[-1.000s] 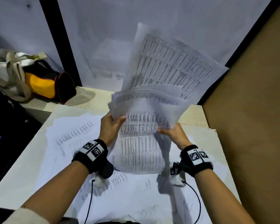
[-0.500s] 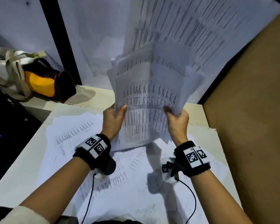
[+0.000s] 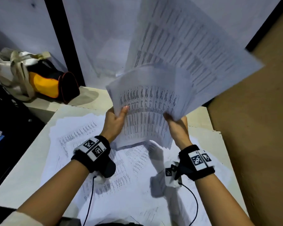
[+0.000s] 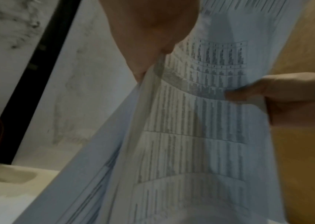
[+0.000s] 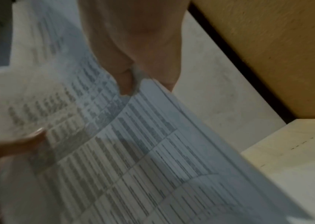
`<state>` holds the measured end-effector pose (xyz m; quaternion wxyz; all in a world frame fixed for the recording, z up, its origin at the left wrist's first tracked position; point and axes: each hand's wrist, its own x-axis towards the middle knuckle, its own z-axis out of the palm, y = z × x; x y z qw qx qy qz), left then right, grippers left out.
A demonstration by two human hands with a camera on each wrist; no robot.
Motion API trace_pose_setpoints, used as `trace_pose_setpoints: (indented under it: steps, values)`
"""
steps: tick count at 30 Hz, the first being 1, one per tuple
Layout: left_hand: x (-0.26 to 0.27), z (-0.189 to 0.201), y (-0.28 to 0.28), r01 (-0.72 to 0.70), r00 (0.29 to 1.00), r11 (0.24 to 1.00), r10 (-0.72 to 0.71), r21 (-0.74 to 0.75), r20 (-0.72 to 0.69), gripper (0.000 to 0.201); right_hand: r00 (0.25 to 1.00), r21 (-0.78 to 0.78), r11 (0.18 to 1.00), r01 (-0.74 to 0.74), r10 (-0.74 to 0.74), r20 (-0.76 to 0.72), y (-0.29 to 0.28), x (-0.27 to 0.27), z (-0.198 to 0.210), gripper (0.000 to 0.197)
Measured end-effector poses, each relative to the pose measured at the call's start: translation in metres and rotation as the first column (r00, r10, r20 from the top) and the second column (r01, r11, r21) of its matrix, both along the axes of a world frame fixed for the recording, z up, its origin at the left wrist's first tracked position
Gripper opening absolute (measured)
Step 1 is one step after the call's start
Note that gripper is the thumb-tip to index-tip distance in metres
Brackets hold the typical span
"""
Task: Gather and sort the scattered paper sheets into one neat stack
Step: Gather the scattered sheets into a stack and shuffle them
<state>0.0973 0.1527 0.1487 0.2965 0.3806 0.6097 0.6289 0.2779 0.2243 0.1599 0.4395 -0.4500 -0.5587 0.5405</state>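
1. The bundle of printed sheets (image 3: 147,115) is up in the air above the table (image 3: 20,173), fanned out. Its long axis runs from near the person's chest up and away, leaning right, and one big sheet (image 3: 186,46) sticks out way past the rest at the top right.
2. Both hands have it by the lower side edges. The left hand (image 3: 115,121) pinches the left edge with the thumb on the printed face; the right hand (image 3: 176,126) does the same on the right edge. The wrist views back this up: a thumb on top, fingers behind the paper. Neither hand is really nearer, it's an even two-sided hold.
3. So I'd guess the coming move is tapping the bottom edge straight down on the table to square things up. The table is directly below the hands.
4. Loose sheets (image 3: 82,141) still cover the table, so the gathering isn't finished.
5. Compared with a second ago, the bundle has swung higher and tilted further right, the big sheet has fanned out wider, and the right hand has gone from reaching underneath to clamping the edge.
6. The yellow and black bag (image 3: 51,82) at far left hasn't moved.
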Motion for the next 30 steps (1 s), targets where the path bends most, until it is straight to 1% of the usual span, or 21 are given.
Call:
trace_pose_setpoints:
  steps: [1, 2, 4, 5, 7, 8, 10, 11, 13, 14, 15, 16, 17, 19, 20, 22, 23, 24, 25, 27, 30]
  values:
    - [-0.002, 0.000, -0.001, 0.020, 1.000, 1.000, -0.020, 0.017, 0.014, 0.010, 0.999, 0.004, 0.999, -0.035, 0.035, 0.002, 0.003, 0.003, 0.001, 0.019]
    - [-0.002, -0.002, -0.003, 0.034, 0.999, 0.999, -0.035, 0.015, 0.030, 0.010, 0.998, -0.023, 0.998, -0.067, 0.067, 0.006, 0.004, 0.006, -0.001, 0.025]
    - [-0.002, -0.013, -0.008, 0.042, 0.996, 0.999, -0.040, -0.023, 0.074, 0.019, 0.997, -0.116, 0.991, -0.068, 0.073, 0.039, 0.002, 0.012, -0.014, 0.045]
    - [-0.001, -0.018, -0.010, 0.046, 0.996, 0.998, -0.042, -0.046, 0.084, 0.021, 0.996, -0.148, 0.987, -0.061, 0.069, 0.050, 0.000, 0.013, -0.021, 0.048]
    - [0.002, -0.026, -0.014, 0.060, 0.994, 0.996, -0.053, -0.072, 0.096, 0.015, 0.995, -0.157, 0.985, -0.066, 0.077, 0.064, -0.002, 0.011, -0.031, 0.034]
    - [0.004, -0.028, -0.014, 0.057, 0.993, 0.996, -0.049, -0.069, 0.111, 0.010, 0.996, -0.156, 0.986, -0.049, 0.061, 0.072, -0.004, 0.010, -0.032, 0.033]
    - [0.007, -0.027, -0.015, 0.025, 0.990, 0.998, -0.016, -0.060, 0.139, 0.010, 0.999, -0.140, 0.990, -0.006, 0.012, 0.037, -0.007, 0.007, -0.028, 0.037]
    - [0.008, -0.026, -0.015, 0.009, 0.990, 0.998, -0.001, -0.055, 0.140, 0.011, 1.000, -0.124, 0.992, -0.011, 0.013, 0.008, -0.007, 0.005, -0.027, 0.044]
    - [0.009, -0.022, -0.015, -0.003, 0.992, 1.000, 0.007, -0.029, 0.124, 0.019, 0.999, -0.114, 0.993, -0.022, 0.017, -0.042, -0.005, 0.002, -0.021, 0.075]
    - [0.009, -0.021, -0.014, -0.005, 0.992, 1.000, 0.007, -0.016, 0.122, 0.020, 0.998, -0.109, 0.994, 0.003, -0.010, -0.068, -0.005, 0.002, -0.015, 0.088]
    - [0.009, -0.021, -0.014, -0.009, 0.992, 1.000, 0.010, -0.006, 0.126, 0.022, 0.993, -0.095, 0.994, 0.046, -0.056, -0.105, -0.002, 0.005, -0.012, 0.093]
    - [0.008, -0.020, -0.013, -0.015, 0.991, 1.000, 0.014, 0.005, 0.131, 0.026, 0.986, -0.074, 0.995, 0.072, -0.082, -0.145, 0.002, 0.009, -0.008, 0.088]
    - [0.007, -0.020, -0.012, -0.021, 0.991, 1.000, 0.020, 0.006, 0.133, 0.030, 0.984, -0.043, 0.996, 0.083, -0.088, -0.158, 0.007, 0.013, -0.005, 0.074]
    - [0.005, -0.021, -0.010, -0.020, 0.994, 1.000, 0.020, 0.000, 0.112, 0.037, 0.990, 0.000, 0.999, 0.049, -0.049, -0.134, 0.014, 0.018, 0.000, 0.043]
    - [0.004, -0.023, -0.009, -0.017, 0.994, 1.000, 0.018, -0.004, 0.105, 0.041, 0.995, -0.002, 1.000, 0.027, -0.027, -0.095, 0.018, 0.019, -0.001, 0.036]
    - [0.004, -0.026, -0.007, -0.010, 0.994, 1.000, 0.011, -0.006, 0.111, 0.047, 0.995, -0.076, 0.994, -0.076, 0.080, 0.053, 0.026, 0.024, -0.007, 0.035]
    - [0.003, -0.027, -0.006, -0.004, 0.993, 1.000, 0.004, -0.007, 0.118, 0.049, 0.978, -0.138, 0.981, -0.140, 0.159, 0.136, 0.029, 0.026, -0.013, 0.033]
    - [0.003, -0.027, -0.006, 0.009, 0.993, 1.000, -0.009, -0.002, 0.120, 0.049, 0.960, -0.187, 0.967, -0.174, 0.209, 0.187, 0.032, 0.029, -0.020, 0.033]
    - [0.002, -0.028, -0.005, 0.023, 0.994, 1.000, -0.022, -0.005, 0.111, 0.050, 0.953, -0.211, 0.961, -0.176, 0.220, 0.210, 0.034, 0.031, -0.027, 0.035]
    - [0.002, -0.031, -0.004, 0.054, 0.994, 0.998, -0.051, -0.032, 0.094, 0.047, 0.962, -0.225, 0.966, -0.129, 0.177, 0.210, 0.036, 0.031, -0.035, 0.037]
    - [0.002, -0.039, -0.003, 0.088, 0.991, 0.993, -0.079, -0.080, 0.106, 0.040, 0.957, -0.197, 0.976, -0.096, 0.144, 0.250, 0.033, 0.021, -0.044, 0.031]
